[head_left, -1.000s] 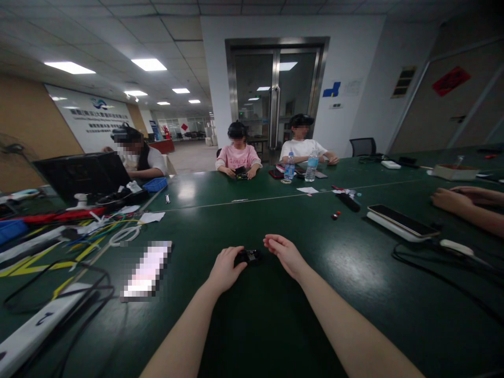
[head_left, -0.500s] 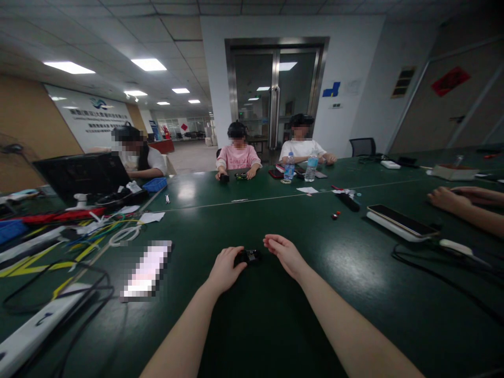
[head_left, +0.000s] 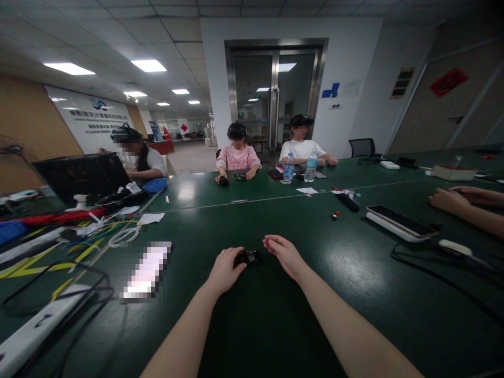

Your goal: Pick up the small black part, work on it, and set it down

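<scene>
A small black object with a pale patch on top [head_left: 252,256] lies on the dark green table; its exact kind is too small to make out. My left hand [head_left: 227,269] is closed around its left end, thumb at the near side and fingers at the far side. Just right of the object, a small gap away, is my right hand [head_left: 284,254]. Its fingers are curled and pressed together with the thumb, and whatever they may hold is hidden.
A phone with a blurred screen [head_left: 147,272] lies left, beside a white power strip [head_left: 43,325] and tangled cables. Rightward, another phone [head_left: 401,219] rests on a white box. Two water bottles [head_left: 311,168] stand farther back. Other people sit around the table; a co-worker's hands [head_left: 449,199] are at right.
My hands and the small black object stay in place. Across the table, the person in pink has slightly shifted a dark object under one hand.
</scene>
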Motion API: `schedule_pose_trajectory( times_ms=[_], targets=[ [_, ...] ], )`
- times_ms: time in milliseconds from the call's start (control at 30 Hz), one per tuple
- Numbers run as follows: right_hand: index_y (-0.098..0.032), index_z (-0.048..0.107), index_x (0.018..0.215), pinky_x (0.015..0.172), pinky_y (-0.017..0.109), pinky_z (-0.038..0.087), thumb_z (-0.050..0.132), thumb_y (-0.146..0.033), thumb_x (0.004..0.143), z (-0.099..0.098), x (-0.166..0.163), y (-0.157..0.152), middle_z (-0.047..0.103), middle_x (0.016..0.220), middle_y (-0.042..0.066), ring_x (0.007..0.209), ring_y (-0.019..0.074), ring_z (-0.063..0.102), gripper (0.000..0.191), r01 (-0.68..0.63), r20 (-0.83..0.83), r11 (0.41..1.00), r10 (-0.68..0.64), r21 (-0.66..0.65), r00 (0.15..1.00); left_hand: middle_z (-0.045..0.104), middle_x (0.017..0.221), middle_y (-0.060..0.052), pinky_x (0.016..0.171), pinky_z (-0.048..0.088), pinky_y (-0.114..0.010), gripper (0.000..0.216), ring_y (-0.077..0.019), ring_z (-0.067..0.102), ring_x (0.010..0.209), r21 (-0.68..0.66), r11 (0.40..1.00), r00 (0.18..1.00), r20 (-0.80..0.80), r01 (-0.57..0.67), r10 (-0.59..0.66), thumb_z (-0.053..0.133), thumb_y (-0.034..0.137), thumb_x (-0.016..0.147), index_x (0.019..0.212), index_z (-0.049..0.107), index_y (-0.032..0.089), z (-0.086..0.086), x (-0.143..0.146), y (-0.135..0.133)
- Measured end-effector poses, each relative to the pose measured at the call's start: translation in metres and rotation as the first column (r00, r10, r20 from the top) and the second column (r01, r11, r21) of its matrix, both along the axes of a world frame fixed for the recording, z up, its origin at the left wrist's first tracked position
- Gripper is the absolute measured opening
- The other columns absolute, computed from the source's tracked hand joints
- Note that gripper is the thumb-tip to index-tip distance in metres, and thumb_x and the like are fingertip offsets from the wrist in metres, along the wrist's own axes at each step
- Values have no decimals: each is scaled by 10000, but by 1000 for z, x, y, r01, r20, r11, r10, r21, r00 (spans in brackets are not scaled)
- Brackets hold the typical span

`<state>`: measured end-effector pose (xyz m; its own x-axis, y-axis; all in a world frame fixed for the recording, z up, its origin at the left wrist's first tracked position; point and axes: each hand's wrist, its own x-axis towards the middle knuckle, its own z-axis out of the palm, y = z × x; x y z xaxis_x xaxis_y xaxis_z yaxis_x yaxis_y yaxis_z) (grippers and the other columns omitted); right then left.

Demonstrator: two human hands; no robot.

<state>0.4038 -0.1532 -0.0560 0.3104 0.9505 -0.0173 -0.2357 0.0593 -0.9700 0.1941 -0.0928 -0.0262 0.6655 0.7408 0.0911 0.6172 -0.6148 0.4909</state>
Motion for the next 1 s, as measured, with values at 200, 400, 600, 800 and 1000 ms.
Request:
schedule_pose_trajectory(
  times_ms=[200, 400, 600, 800, 1000],
  targets=[
    [-244, 612, 986, 851, 355, 410, 582, -349, 740, 4, -1, -3, 622, 1042, 43, 986, 193, 554, 269, -2, 1, 1000, 2, 0, 1000, 484, 1269, -35, 989, 303, -384, 475, -214, 397, 1190, -6, 1000, 1000, 3, 1, -1, 480, 353, 794, 1254, 414, 252, 0, 0, 0],
    [-237, 618, 975, 854, 351, 408, 602, -350, 723, 4, -2, -1, 626, 1042, 48, 983, 196, 555, 276, 7, -13, 1000, -7, -8, 1000, 496, 1261, -33, 1011, 279, -373, 487, -211, 397, 1192, 15, 1000, 1000, 2, -3, 3, 489, 349, 786, 1256, 413, 243, 3, 1, -2],
    [-235, 618, 977, 848, 351, 407, 606, -363, 715, 3, -2, -1, 633, 1028, 49, 982, 196, 557, 291, 13, -11, 1000, -13, -2, 1000, 495, 1265, -30, 1006, 288, -392, 479, -217, 395, 1193, -3, 1000, 1000, 7, 0, 1, 478, 352, 787, 1252, 420, 250, 4, 1, -3],
    [-240, 625, 971, 862, 367, 403, 603, -347, 720, 3, -1, -1, 630, 1027, 51, 982, 199, 560, 274, 6, -18, 1000, -6, 8, 1000, 496, 1256, -31, 993, 299, -383, 461, -219, 410, 1176, 14, 1000, 1000, 14, 0, 0, 481, 352, 785, 1233, 437, 256, 0, 0, 0],
    [-243, 622, 973, 868, 371, 407, 584, -333, 741, 4, -2, -2, 627, 1031, 49, 981, 198, 561, 252, 1, -14, 1000, -1, 3, 1000, 461, 1288, -19, 1001, 289, -368, 449, -207, 397, 1193, 23, 1000, 1000, 10, 16, -17, 476, 335, 798, 1239, 426, 268, 1, 0, -1]
  ],
)
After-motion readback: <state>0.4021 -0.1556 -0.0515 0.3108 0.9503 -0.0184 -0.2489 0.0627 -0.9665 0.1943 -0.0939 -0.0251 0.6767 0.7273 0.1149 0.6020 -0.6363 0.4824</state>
